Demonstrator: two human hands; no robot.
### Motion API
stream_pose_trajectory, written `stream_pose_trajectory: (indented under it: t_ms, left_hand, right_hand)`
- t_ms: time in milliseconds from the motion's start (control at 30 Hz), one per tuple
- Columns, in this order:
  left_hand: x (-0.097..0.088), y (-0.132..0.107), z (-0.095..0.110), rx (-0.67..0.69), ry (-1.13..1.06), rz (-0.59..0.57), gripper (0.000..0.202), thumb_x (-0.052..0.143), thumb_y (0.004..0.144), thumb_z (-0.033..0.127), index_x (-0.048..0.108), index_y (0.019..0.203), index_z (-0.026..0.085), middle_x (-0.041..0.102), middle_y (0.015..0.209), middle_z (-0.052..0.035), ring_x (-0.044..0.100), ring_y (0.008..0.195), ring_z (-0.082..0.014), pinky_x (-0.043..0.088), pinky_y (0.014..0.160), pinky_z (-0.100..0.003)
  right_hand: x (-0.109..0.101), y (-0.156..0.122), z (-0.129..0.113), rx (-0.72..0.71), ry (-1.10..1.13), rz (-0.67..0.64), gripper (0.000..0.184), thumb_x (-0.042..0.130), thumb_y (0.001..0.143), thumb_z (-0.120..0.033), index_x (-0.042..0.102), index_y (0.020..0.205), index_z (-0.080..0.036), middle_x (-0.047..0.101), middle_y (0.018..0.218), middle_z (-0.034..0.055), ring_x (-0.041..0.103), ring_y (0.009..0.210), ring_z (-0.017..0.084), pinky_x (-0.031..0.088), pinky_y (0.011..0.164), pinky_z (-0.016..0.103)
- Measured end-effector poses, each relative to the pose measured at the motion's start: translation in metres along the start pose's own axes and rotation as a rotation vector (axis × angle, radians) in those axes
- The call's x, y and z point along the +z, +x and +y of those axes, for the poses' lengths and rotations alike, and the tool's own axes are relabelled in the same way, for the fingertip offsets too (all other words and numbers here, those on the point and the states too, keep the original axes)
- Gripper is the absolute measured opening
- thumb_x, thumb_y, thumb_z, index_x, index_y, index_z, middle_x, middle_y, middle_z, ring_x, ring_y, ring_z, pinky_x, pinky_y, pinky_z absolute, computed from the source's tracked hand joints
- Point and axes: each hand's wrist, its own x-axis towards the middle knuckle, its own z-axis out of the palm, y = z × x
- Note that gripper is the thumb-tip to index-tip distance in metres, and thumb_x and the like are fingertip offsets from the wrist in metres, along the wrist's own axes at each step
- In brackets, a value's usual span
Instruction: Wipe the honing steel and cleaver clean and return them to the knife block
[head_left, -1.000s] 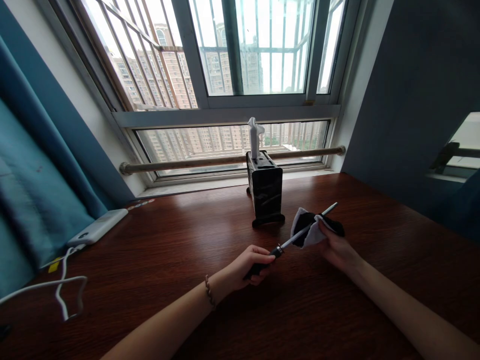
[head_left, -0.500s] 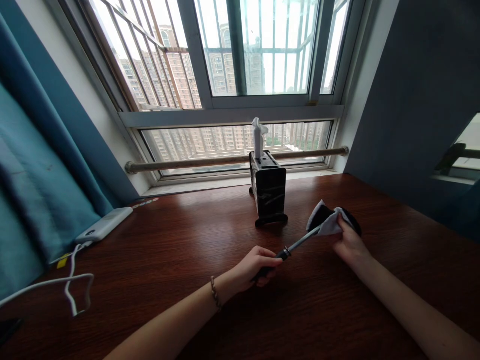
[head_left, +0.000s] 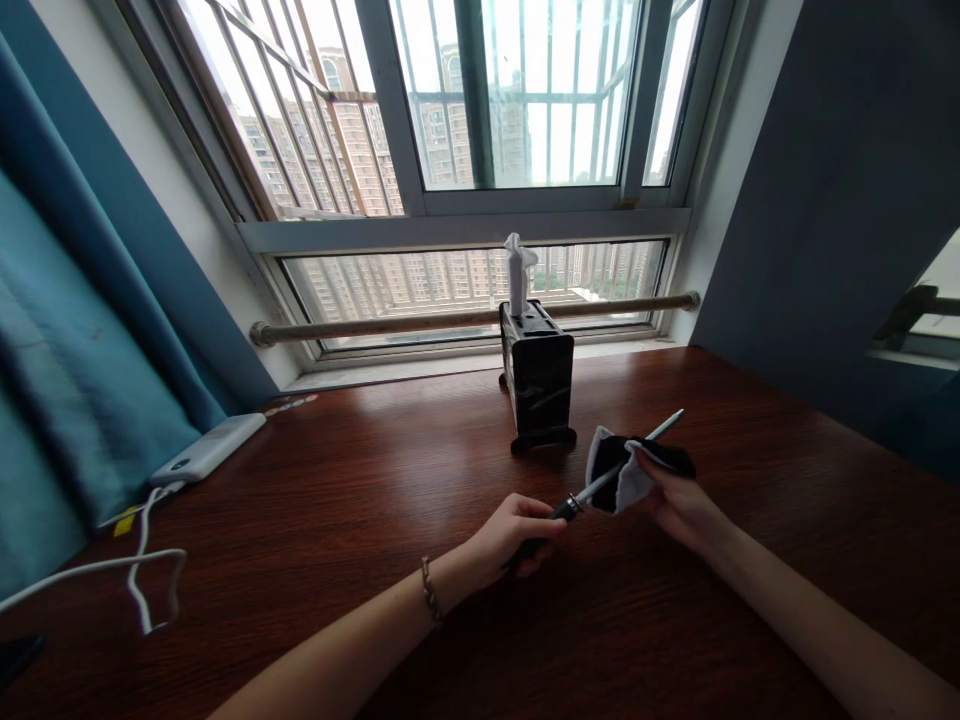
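A long screwdriver [head_left: 600, 484] with a black handle and a bare metal shaft slants up to the right above the table. My left hand [head_left: 517, 532] is closed round its handle, and a bracelet circles that wrist. My right hand [head_left: 679, 500] pinches a black and white cloth [head_left: 634, 478], folded about the middle of the shaft. The shaft's tip pokes out beyond the cloth at the upper right. Part of the shaft and some of the right fingers are hidden by the cloth.
A black tissue box [head_left: 541, 385] with a tissue sticking up stands on the brown wooden table [head_left: 390, 450] by the window. At the left lie a white power bank [head_left: 210, 450] and its white cable [head_left: 142, 570], near a blue curtain [head_left: 82, 330].
My right hand has slid the cloth down the shaft, left towards the handle, and the tip has come into view. My left hand stays in place on the handle.
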Motion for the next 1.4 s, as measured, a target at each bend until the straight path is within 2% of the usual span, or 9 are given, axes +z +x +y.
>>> stream_pose_trajectory:
  t_ms: [233,433,667,800,967,1067,1133,1200,1400]
  left_hand:
    - [0.004,0.000,0.001,0.004,0.063,0.009,0.025,0.063,0.071,0.035,0.055,0.068,0.012,0.044,0.048,0.0034,0.032,0.033,-0.0048,0.019,0.030,-0.019]
    - [0.002,-0.002,0.003,-0.013,0.084,-0.049,0.023,0.062,0.071,0.032,0.054,0.067,0.011,0.045,0.049,0.0026,0.034,0.034,-0.0054,0.019,0.030,-0.019]
    - [0.007,-0.003,0.001,0.023,0.188,-0.018,0.027,0.060,0.074,0.036,0.052,0.064,0.012,0.044,0.049,0.0024,0.035,0.035,-0.0061,0.020,0.031,-0.019]
    - [0.015,-0.006,-0.009,0.138,0.450,0.096,0.030,0.052,0.081,0.040,0.053,0.069,0.013,0.043,0.049,0.0023,0.035,0.037,-0.0076,0.021,0.035,-0.021]
    - [0.015,-0.011,-0.015,0.483,1.059,0.255,0.017,0.043,0.086,0.023,0.057,0.080,0.014,0.056,0.069,-0.0054,0.047,0.058,-0.0134,0.032,0.053,-0.024]
    - [0.013,-0.013,-0.014,0.566,1.293,0.282,0.019,0.039,0.087,0.021,0.056,0.089,0.012,0.058,0.075,-0.0092,0.048,0.060,-0.0158,0.029,0.053,-0.026]
    - [0.014,-0.014,-0.011,0.556,1.249,0.265,0.018,0.039,0.087,0.020,0.056,0.086,0.013,0.057,0.073,-0.0081,0.047,0.059,-0.0148,0.029,0.053,-0.025]
    - [0.017,-0.014,-0.007,0.495,1.065,0.228,0.018,0.043,0.086,0.022,0.056,0.078,0.014,0.055,0.067,-0.0049,0.045,0.057,-0.0128,0.030,0.053,-0.024]
    - [0.022,-0.009,0.001,0.092,0.306,0.072,0.029,0.055,0.079,0.039,0.055,0.072,0.011,0.040,0.048,0.0034,0.033,0.036,-0.0066,0.020,0.034,-0.020]
  right_hand:
    - [0.005,-0.018,0.013,0.194,-0.209,-0.237,0.022,0.074,0.071,-0.018,0.067,0.091,-0.015,0.066,0.092,0.0054,0.062,0.083,0.017,0.052,0.075,0.025]
    - [0.017,-0.025,0.008,0.093,-0.360,-0.485,0.032,0.074,0.068,-0.015,0.063,0.098,-0.015,0.064,0.094,0.0088,0.060,0.087,0.024,0.050,0.074,0.034]
    - [0.017,-0.026,0.012,0.022,-0.462,-0.451,0.026,0.075,0.066,-0.018,0.066,0.090,-0.016,0.065,0.090,0.0067,0.060,0.082,0.023,0.049,0.071,0.032]
    - [0.014,-0.026,0.015,0.036,-0.488,-0.400,0.031,0.076,0.064,-0.018,0.066,0.094,-0.016,0.065,0.089,0.0060,0.060,0.083,0.022,0.048,0.072,0.031]
    - [0.012,-0.024,0.016,-0.016,-0.561,-0.349,0.030,0.078,0.063,-0.019,0.066,0.090,-0.015,0.065,0.086,0.0064,0.059,0.079,0.021,0.048,0.070,0.031]
    - [0.012,-0.023,0.015,-0.036,-0.592,-0.398,0.026,0.075,0.067,-0.021,0.066,0.091,-0.014,0.065,0.087,0.0072,0.059,0.080,0.021,0.047,0.070,0.031]
    - [0.013,-0.023,0.015,-0.051,-0.609,-0.426,0.025,0.074,0.069,-0.022,0.066,0.091,-0.014,0.064,0.087,0.0068,0.059,0.079,0.022,0.047,0.070,0.031]
    - [0.012,-0.021,0.015,-0.083,-0.652,-0.445,0.022,0.073,0.069,-0.024,0.066,0.088,-0.015,0.064,0.086,0.0057,0.059,0.077,0.022,0.047,0.068,0.031]
    - [0.012,-0.019,0.021,-0.189,-0.802,-0.394,0.015,0.073,0.068,-0.028,0.068,0.074,-0.016,0.063,0.072,0.0014,0.056,0.067,0.018,0.045,0.058,0.024]
